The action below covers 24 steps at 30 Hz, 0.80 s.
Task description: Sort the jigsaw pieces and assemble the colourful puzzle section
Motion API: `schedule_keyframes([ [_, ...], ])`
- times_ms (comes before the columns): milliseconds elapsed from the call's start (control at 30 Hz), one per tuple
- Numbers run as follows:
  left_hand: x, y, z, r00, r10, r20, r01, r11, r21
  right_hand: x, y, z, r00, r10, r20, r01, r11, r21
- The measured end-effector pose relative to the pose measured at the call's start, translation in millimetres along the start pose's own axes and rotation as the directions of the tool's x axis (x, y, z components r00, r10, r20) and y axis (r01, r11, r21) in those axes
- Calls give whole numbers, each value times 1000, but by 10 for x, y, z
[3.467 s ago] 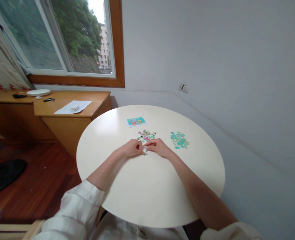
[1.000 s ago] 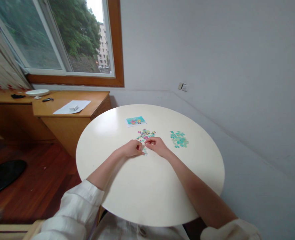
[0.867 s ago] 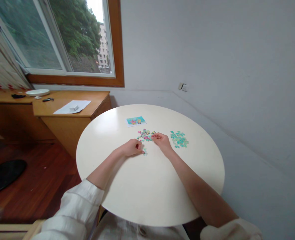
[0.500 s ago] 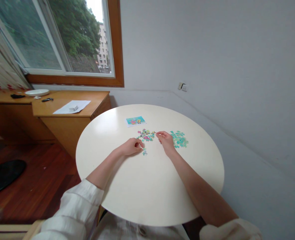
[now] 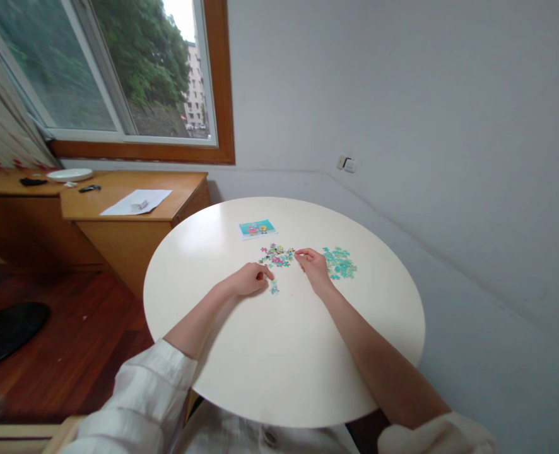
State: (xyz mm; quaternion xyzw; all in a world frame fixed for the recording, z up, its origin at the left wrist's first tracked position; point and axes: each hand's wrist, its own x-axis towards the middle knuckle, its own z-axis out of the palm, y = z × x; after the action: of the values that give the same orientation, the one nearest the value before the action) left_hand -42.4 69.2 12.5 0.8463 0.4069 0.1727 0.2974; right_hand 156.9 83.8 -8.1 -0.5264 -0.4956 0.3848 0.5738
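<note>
Loose jigsaw puzzle pieces (image 5: pixel 278 255) in pink, yellow and green lie in a pile near the middle of the round white table (image 5: pixel 279 359). My left hand (image 5: pixel 251 279) rests low on the table with curled fingers. Its index fingertip is at the top of a small cluster of pieces (image 5: pixel 274 288); whether it grips anything is hidden. My right hand (image 5: pixel 312 265) pinches thumb and index finger together at the pile's right edge, a small puzzle piece at the fingertips. A second pile of teal-green puzzle pieces (image 5: pixel 340 263) lies just right of that hand.
A picture card (image 5: pixel 257 229) with cartoon figures on teal lies beyond the middle pile. At the left stands a wooden desk (image 5: pixel 192 189) carrying a white paper sheet (image 5: pixel 154 198), a small white block and a white plate (image 5: pixel 70 175). A wall (image 5: pixel 473 189) runs along the table's right side.
My left hand has shifted very slightly, its index finger now straighter towards the small cluster. My right hand has hardly moved at the pile's edge.
</note>
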Motion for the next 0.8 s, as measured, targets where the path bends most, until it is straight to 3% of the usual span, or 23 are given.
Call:
schedule_keyframes([
  [533,11,-42,14,1000,21,-19,-21,1000,-8,-25,45,14,988,-147,39,152,954,-258],
  [633,13,-50,15,999,27,-22,-27,1000,-4,-4,92,2,968,-233,91,249,871,-423],
  [733,17,-60,21,999,33,-26,-33,999,9,-8,123,18,930,-300,214,367,700,-612],
  [800,20,-66,26,999,35,-28,-34,999,17,-26,129,46,925,-271,265,377,577,-725],
])
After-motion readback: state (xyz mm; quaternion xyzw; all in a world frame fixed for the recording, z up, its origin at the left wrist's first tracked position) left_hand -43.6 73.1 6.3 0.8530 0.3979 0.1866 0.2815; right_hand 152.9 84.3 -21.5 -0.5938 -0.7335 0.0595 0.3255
